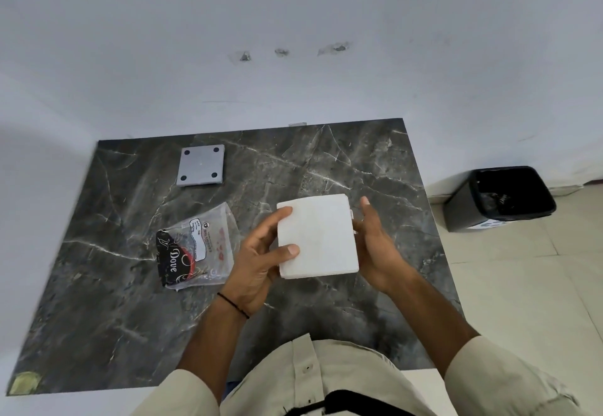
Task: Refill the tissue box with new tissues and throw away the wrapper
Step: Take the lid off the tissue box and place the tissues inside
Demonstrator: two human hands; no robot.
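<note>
A white square stack of tissues (321, 236) is held above the dark marble table (98, 301), flat face up. My left hand (261, 252) grips its left edge, thumb and forefinger on top. My right hand (375, 242) cups its right edge from the side and below. An empty clear plastic wrapper (199, 246) with black "Dove" print lies on the table to the left of my hands. A grey square plate with four dark dots (200, 165), perhaps the tissue box's lid or base, lies flat at the back left.
A black waste bin (499, 198) stands on the tiled floor to the right of the table, against the white wall. A yellowish patch (24, 382) marks the table's near left corner.
</note>
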